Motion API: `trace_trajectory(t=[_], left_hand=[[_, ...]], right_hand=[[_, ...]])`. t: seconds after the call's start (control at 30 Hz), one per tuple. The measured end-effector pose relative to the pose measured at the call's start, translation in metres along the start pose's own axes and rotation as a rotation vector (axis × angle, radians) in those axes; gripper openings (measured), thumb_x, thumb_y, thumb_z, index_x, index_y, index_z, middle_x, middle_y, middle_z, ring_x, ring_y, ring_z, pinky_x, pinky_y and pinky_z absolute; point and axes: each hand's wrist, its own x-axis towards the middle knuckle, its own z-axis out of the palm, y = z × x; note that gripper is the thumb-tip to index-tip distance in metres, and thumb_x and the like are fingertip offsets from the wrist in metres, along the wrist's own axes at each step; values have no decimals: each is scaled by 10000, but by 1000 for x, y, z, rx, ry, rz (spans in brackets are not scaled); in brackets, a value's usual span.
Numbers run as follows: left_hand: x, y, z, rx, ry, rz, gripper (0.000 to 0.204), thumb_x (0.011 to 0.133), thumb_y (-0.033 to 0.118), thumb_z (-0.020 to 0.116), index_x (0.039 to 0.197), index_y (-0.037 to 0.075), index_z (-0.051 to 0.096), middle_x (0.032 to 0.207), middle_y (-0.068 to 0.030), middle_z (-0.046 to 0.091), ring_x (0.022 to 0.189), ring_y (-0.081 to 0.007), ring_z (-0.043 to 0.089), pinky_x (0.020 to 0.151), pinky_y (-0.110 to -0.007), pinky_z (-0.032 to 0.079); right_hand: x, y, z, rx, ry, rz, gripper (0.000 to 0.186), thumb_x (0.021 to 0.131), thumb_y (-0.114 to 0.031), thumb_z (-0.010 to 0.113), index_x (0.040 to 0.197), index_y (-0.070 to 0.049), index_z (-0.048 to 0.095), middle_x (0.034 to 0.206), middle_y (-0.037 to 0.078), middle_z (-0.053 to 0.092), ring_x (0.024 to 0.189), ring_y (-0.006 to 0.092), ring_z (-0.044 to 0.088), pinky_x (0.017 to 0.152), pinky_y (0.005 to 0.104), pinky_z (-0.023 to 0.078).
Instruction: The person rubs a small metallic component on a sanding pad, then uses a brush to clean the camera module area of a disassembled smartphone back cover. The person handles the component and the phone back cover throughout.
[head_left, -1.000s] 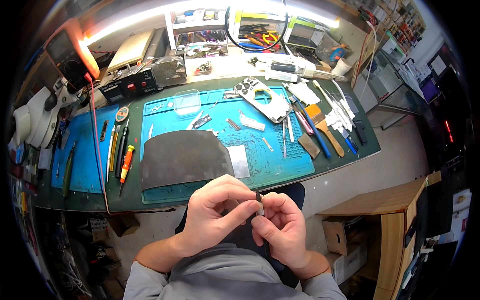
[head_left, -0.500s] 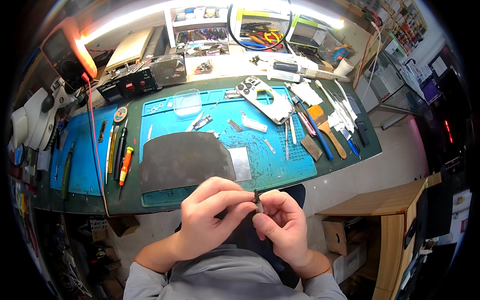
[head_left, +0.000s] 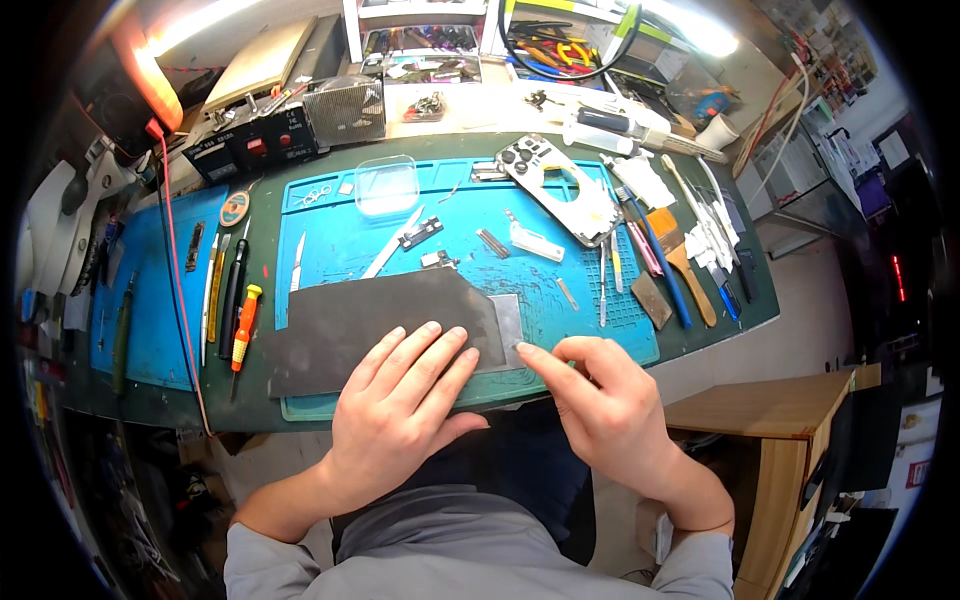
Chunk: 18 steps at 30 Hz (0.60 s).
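Observation:
A dark grey matte sheet (head_left: 390, 325), which looks like sandpaper, lies across the front of the blue work mat (head_left: 560, 330). My left hand (head_left: 400, 405) rests on the sheet's near edge, its fingers stretched out and holding nothing. A thin silver metal plate (head_left: 508, 318) shows from beneath the sheet's right side. At that plate's right edge is the index fingertip of my right hand (head_left: 610, 405). Its other fingers are curled in, and whatever they hold, if anything, is hidden.
Behind the sheet lie a white phone-like housing (head_left: 558, 190), a clear plastic box (head_left: 387, 185) and small parts. An orange-yellow screwdriver (head_left: 245, 325) lies left. Brushes, including a wooden-handled one (head_left: 690, 280), lie right. A black power unit (head_left: 250, 145) stands at the back left.
My hands have parted from the small dark piece they both pinched. The left has come down flat on the sheet; the right has moved to the metal plate's edge. The view has shifted slightly.

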Motion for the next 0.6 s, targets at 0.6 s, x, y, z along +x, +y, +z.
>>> trace_trajectory(t=[0.6], left_hand=[[-2, -3, 4, 3, -16, 1, 559, 979, 535, 748, 1301, 79, 788, 1395, -119, 745, 1328, -336, 685, 1153, -520, 511]], right_hand=[[15, 15, 3, -219, -219, -233, 542, 763, -122, 731, 1298, -60, 780, 1079, 43, 636, 763, 152, 576, 600, 246, 497]])
